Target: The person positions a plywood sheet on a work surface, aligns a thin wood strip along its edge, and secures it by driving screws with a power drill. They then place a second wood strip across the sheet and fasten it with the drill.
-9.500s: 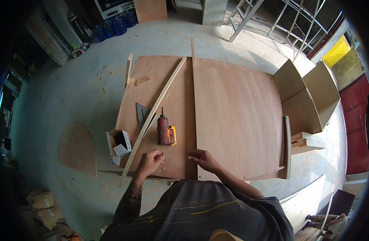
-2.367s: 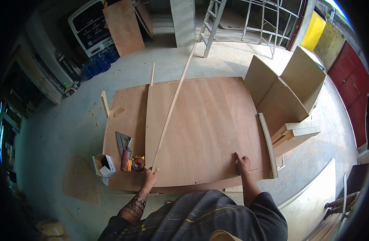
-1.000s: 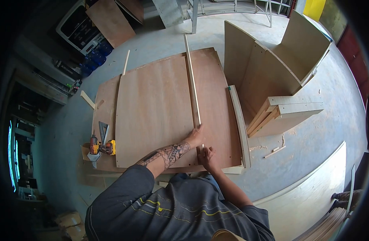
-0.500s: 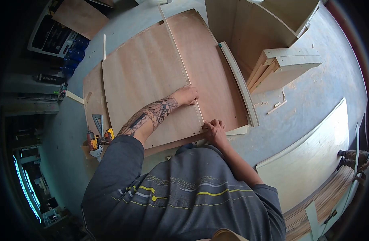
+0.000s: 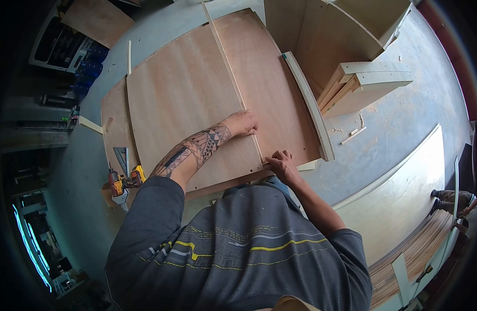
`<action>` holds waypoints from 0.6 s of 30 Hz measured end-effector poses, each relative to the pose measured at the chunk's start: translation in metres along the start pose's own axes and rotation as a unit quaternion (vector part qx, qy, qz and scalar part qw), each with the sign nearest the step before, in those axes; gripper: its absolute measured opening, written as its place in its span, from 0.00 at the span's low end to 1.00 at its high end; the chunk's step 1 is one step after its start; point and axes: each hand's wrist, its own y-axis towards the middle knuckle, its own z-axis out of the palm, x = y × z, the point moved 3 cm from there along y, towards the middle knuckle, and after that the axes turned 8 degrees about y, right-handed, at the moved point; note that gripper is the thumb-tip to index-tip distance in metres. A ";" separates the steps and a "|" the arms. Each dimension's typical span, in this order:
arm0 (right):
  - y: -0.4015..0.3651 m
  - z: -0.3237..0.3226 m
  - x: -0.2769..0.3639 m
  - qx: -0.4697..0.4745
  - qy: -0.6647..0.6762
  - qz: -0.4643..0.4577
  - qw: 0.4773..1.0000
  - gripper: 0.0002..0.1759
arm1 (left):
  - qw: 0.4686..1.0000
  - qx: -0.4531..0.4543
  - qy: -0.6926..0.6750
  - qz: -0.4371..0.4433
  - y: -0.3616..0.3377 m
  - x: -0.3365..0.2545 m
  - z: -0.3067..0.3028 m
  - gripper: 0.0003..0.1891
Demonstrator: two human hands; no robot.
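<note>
A thin wooden strip (image 5: 226,62) runs along the edge of the upper plywood sheet (image 5: 181,98), over a second plywood sheet (image 5: 272,88) to its right. My left hand (image 5: 242,123) lies on the strip, its fingers curled down over it and partly hidden. At the strip's near end is my right hand (image 5: 283,165), with thumb and fingers closed on that end beside the sheet's near corner. Small dark holes show along the near edge of the upper sheet.
A yellow-and-black cordless drill (image 5: 137,177), a red-tipped driver (image 5: 114,182) and a triangular square (image 5: 122,159) lie at left. Battens (image 5: 311,106) line the right edge. Framed panels (image 5: 370,85) stand beyond. A large pale sheet (image 5: 404,181) and another person's legs (image 5: 453,199) are at right.
The whole view has shifted slightly left. Both hands stay on the strip, which now sits closer along the sheet's edge near my hands.
</note>
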 end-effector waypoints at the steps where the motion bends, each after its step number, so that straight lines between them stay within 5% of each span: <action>1: 0.001 0.000 0.000 0.006 -0.004 -0.004 1.000 0.17 | 0.998 0.028 -0.036 -0.041 0.000 0.000 0.002 0.10; 6: 0.003 -0.002 0.005 0.031 -0.014 0.015 0.999 0.17 | 0.997 0.042 -0.026 -0.055 -0.001 -0.003 0.014 0.12; 8: 0.004 -0.001 0.002 0.037 -0.025 -0.003 0.999 0.16 | 0.996 -0.045 -0.002 -0.070 -0.007 0.001 0.011 0.19; 12: 0.001 -0.007 0.014 0.029 -0.028 -0.010 0.999 0.14 | 0.984 -0.049 -0.040 -0.164 -0.030 0.010 0.006 0.26; 14: -0.001 -0.010 0.021 0.031 -0.032 -0.017 0.999 0.13 | 0.970 -0.176 -0.070 -0.153 -0.042 0.006 0.002 0.31; 18: 0.000 -0.002 0.010 0.028 -0.029 -0.015 0.999 0.13 | 0.965 -0.169 -0.073 -0.188 -0.070 -0.033 0.022 0.35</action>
